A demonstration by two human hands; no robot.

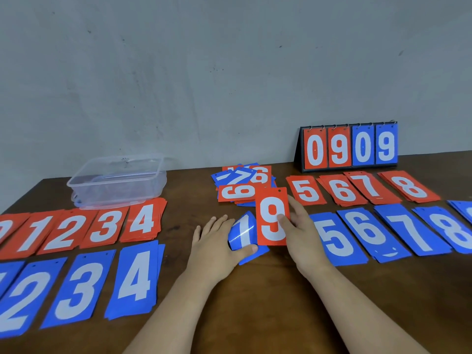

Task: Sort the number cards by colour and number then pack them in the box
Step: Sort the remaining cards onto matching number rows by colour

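Left edge cuts off the red 0 pile (3,229) and the first blue pile (5,274). Right edge cuts a blue pile (463,212) past the 8s.

Left hand (217,241) grips a bent blue card (242,233), thumb curled over its lower edge. Digit is 1 or 7, cannot tell.

Right hand (301,226) pinches the red 9 card (272,215): thumb on its face, fingers behind. The card overlaps the blue card's right side.

Unsorted pile (242,185) lies just beyond both hands on the table (255,302). Clear box (117,182) stands well left, behind the red 3 and 4.
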